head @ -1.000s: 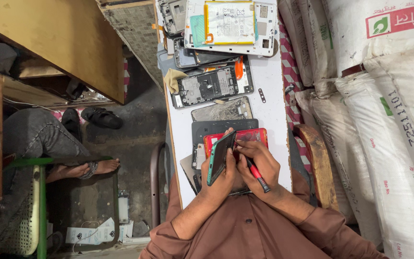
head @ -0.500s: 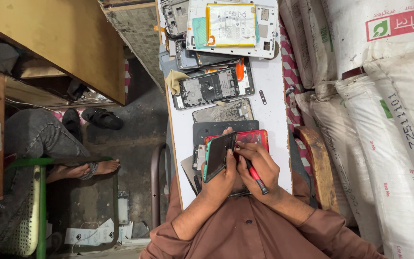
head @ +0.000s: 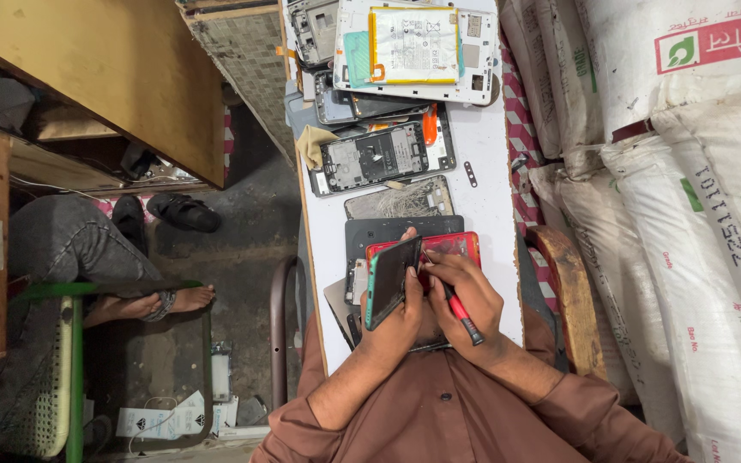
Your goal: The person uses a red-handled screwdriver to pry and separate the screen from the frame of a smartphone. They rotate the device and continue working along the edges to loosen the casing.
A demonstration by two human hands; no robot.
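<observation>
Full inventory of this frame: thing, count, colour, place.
phone: 1, teal-edged, dark screen, tilted up in left hand
red phone shell: 1, red, under the hands
screwdriver: 1, red and black handle, in right hand
opened phones: several, grey, stacked mid-bench
tablet back with battery: 1, white, far end of bench
workbench: 1, white
sacks: several, white, right side
sandals: 2, black, on floor
seated person's leg: grey trousers, left
left hand: holds phone
right hand: holds screwdriver

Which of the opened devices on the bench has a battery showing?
The big white tablet shell at the bench's far end: a yellow-edged battery sits in it. The dark phone frame below shows only boards.
</observation>
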